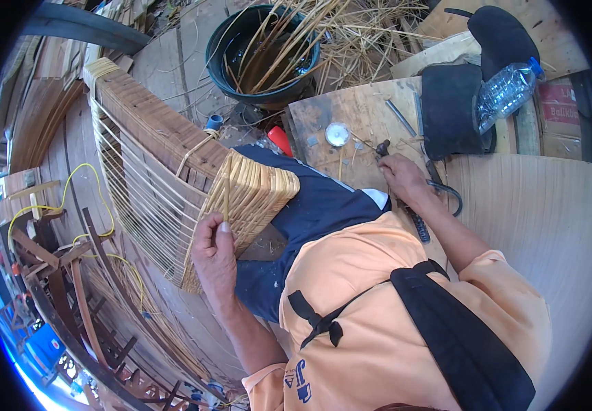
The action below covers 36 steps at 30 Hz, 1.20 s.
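Observation:
A wooden frame (138, 113), strung with pale rattan strands and densely wrapped at its near end (262, 192), rests by my legs. My left hand (215, 253) pinches an upright rattan piece (227, 198) at the wrapped corner. My right hand (405, 179) lies at the edge of a plywood board (316, 113), closed on a small dark tool (382, 148) whose type is unclear. Beside that hand are a dark curved handle (452, 205) and a white round container (337, 135); a metal rod (400, 118) lies farther up the board.
A bucket (217, 55) holds water and loose strands at the top. A red object (279, 140), dark pads (447, 113) and a plastic bottle (505, 94) are nearby. Wooden parts (56, 274) and a yellow cord (90, 171) are at left; a curved plywood sheet (543, 240) is at right.

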Each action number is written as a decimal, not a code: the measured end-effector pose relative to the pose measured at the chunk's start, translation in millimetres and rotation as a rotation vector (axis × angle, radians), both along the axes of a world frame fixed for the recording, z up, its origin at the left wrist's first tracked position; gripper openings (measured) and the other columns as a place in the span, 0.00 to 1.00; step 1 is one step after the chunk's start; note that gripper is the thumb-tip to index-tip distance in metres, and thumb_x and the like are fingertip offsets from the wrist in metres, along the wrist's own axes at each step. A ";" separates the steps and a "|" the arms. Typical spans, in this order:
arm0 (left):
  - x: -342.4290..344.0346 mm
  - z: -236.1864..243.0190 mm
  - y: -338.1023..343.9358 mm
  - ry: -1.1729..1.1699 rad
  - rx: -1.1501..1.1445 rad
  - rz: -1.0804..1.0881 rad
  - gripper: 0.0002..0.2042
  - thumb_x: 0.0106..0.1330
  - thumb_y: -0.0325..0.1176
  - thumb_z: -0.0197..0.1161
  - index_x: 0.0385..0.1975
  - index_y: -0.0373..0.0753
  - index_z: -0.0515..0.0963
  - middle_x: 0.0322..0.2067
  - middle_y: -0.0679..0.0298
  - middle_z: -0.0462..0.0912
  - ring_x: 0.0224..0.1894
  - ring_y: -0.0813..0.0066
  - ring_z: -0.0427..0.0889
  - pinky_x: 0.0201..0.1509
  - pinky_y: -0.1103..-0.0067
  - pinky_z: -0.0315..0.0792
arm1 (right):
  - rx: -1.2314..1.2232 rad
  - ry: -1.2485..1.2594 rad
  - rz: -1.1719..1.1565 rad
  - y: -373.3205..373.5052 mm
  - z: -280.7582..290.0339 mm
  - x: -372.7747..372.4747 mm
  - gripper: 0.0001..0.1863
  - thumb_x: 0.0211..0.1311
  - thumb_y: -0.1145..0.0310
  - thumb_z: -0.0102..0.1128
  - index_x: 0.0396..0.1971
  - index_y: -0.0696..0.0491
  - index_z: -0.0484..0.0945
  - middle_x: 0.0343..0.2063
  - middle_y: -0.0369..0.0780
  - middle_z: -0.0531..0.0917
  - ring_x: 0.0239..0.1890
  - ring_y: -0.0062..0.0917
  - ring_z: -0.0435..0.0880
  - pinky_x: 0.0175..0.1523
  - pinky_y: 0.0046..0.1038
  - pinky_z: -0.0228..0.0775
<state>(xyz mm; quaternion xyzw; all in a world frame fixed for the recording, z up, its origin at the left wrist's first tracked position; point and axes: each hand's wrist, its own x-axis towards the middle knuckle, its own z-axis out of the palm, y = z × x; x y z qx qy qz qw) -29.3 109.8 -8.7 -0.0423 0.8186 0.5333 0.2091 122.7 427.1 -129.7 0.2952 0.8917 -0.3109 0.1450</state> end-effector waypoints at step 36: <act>72.6 -68.3 19.0 0.083 0.078 0.017 0.05 0.65 0.28 0.58 0.35 0.33 0.76 0.27 0.71 0.74 0.29 0.87 0.68 0.33 0.88 0.64 | 0.090 0.642 0.061 27.5 -80.0 -70.4 0.22 0.51 0.63 0.63 0.47 0.53 0.73 0.43 0.46 0.77 0.49 0.42 0.74 0.54 0.37 0.66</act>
